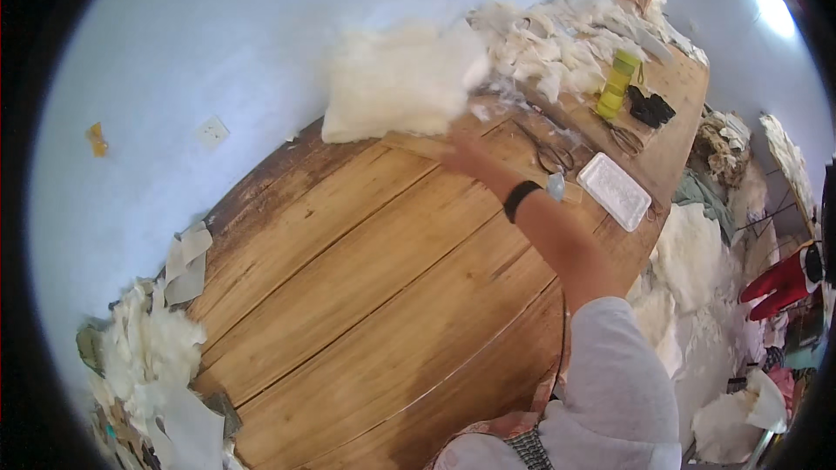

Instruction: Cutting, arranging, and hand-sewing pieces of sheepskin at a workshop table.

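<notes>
My right hand (461, 150), with a black band on the wrist, reaches over the wooden table (357, 278) toward a fluffy cream fleece piece (392, 83) at its far edge against the wall. The fingers are smeared by motion, so whether they touch or grip the piece is unclear. Near this hand lie dark scissors (554, 157), a small pale blue object (555, 185) and a white tray (614, 190). My left hand is out of view.
White scraps (557, 39) heap at the back, near a yellow-green bottle (618, 83), black bundle (650, 106) and second scissors (625, 137). More scraps (148, 339) pile at the table's left end. Cream hides (688, 270) and red garment (775, 283) are at the right.
</notes>
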Tool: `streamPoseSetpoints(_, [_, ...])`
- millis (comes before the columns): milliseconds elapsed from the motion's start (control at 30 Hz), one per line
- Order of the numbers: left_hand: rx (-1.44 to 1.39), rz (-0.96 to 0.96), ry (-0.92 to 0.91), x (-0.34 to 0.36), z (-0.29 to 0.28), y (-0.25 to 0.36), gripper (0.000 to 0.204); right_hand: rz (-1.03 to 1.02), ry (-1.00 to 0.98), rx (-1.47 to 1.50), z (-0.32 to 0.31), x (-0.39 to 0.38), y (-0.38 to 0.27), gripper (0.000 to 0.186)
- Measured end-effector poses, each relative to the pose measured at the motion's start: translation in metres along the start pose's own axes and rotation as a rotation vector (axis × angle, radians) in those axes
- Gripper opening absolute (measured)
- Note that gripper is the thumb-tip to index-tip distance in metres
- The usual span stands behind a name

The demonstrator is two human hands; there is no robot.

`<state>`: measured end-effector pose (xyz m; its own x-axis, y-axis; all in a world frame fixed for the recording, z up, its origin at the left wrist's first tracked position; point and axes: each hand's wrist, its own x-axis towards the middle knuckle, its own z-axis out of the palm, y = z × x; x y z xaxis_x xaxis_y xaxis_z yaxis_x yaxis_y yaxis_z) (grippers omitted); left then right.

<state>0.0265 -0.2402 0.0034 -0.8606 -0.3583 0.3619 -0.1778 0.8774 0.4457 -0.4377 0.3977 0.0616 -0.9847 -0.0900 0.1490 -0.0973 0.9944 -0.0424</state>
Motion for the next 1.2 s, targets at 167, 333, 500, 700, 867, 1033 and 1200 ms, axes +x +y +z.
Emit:
streamPoseSetpoints(167, [0.099,0.041,0.005,0.004,0.01,0.006,0.033,0.342,-0.109,-0.077,0.029,-0.095,0.085,0.051])
streamPoseSetpoints(333, [0.113,-0.002,0.017,0.001,0.004,-0.01,0.031,0.268,-0.112,0.053,0.017,-0.13,0.077,0.049])
streamPoseSetpoints(500, [0.111,0.025,0.03,0.0,0.008,-0.015,0.031,0.172,-0.009,0.06,0.013,-0.157,0.086,0.042])
streamPoseSetpoints(700, [0.219,0.098,-0.049,0.005,0.004,0.008,0.026,0.186,0.1,0.116,0.018,-0.16,0.085,0.037])
streamPoseSetpoints(867, [0.353,0.28,-0.156,0.022,0.014,-0.043,0.03,0.281,0.065,0.031,0.025,-0.124,0.073,0.027])
streamPoseSetpoints(1033, [0.37,0.477,-0.291,0.093,0.026,-0.06,0.031,0.404,0.24,0.057,0.027,-0.128,0.029,0.027])
streamPoseSetpoints(1200, [0.342,0.612,-0.356,0.143,0.058,-0.065,0.033,0.237,0.539,0.698,-0.01,-0.239,-0.057,0.042])
